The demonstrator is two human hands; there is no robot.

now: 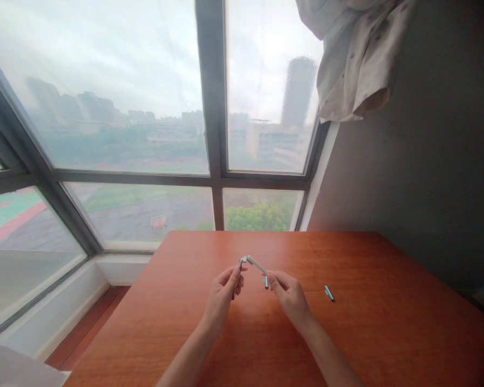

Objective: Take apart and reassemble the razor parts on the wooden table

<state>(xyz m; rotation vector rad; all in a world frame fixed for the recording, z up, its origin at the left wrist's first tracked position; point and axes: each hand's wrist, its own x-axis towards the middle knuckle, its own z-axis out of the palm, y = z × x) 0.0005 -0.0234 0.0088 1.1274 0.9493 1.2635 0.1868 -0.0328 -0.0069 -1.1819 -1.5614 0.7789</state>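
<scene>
Over the middle of the table, my left hand (pixel 225 285) is closed, its thumb and fingers pinching a slim dark handle (pixel 233 294) held upright. A small silvery head (pixel 243 259) tops that handle. My right hand (pixel 288 291) is also closed and grips the lower end of a pale beige slim rod (pixel 258 264). The rod slants up to the left, and its upper end meets the silvery head; whether they are joined I cannot tell. Just left of my right fingertips is a small green-and-black piece (pixel 265 282). A similar small green-and-black bar (pixel 329 293) lies on the table to the right.
A reddish-brown wooden table (pixel 387 344) stretches ahead, its far edge close to large windows with a dark frame (pixel 216 177). A light spotted cloth (pixel 355 64) hangs at the upper right, beside a grey wall (pixel 419 161). A white ledge (pixel 76 301) runs at the left.
</scene>
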